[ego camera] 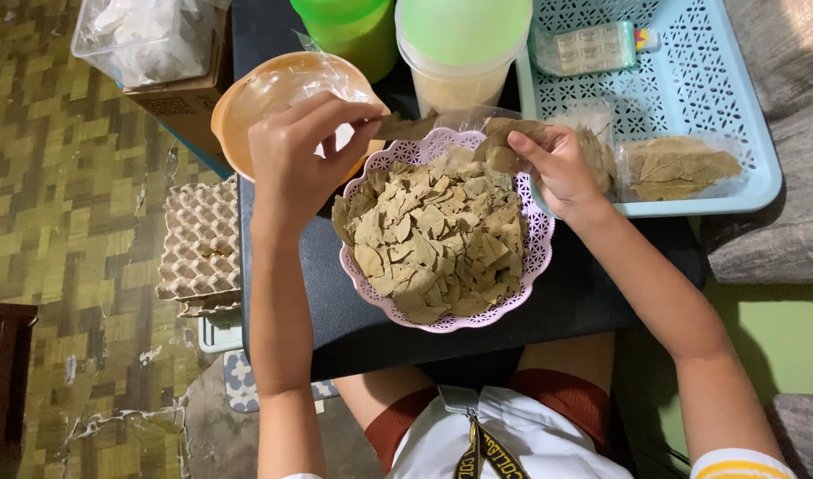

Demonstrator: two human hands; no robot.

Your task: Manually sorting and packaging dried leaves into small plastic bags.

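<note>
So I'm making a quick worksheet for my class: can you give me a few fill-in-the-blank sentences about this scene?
1. The pink lacy bowl is heaped with dried ____.
2. The left hand and right hand each hold a leaf above the ____.
3. The light blue tray lies to the person's ____.
4. Stacked on the floor at the left are grey ____ cartons.

Missing words: leaves; bowl; right; egg
</note>
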